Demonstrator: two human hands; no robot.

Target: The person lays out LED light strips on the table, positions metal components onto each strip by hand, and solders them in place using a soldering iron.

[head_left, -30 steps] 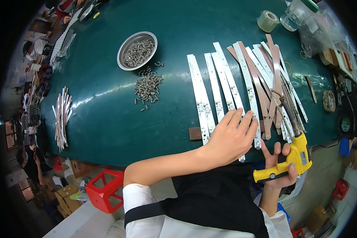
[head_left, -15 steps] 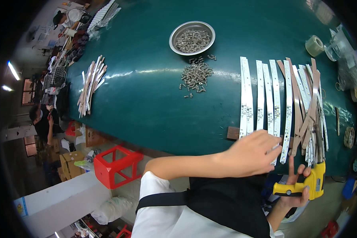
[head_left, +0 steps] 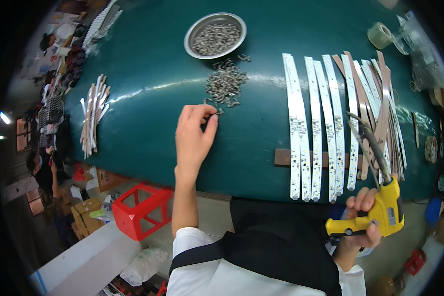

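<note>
Your left hand point(head_left: 195, 135) pinches one screw point(head_left: 216, 113) at the near edge of the loose screw pile point(head_left: 224, 84), your right hand point(head_left: 362, 217) grips a yellow electric screwdriver point(head_left: 380, 212); a loose pinch could drop it.

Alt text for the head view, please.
Left hand pinches a screw beside a loose screw pile on a green table; right hand holds a yellow driver. White strips lie alongside, below a metal bowl.

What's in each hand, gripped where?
Right hand: yellow power screwdriver, by its pistol handle. Left hand: one small grey screw, pinched at the fingertips.
</note>
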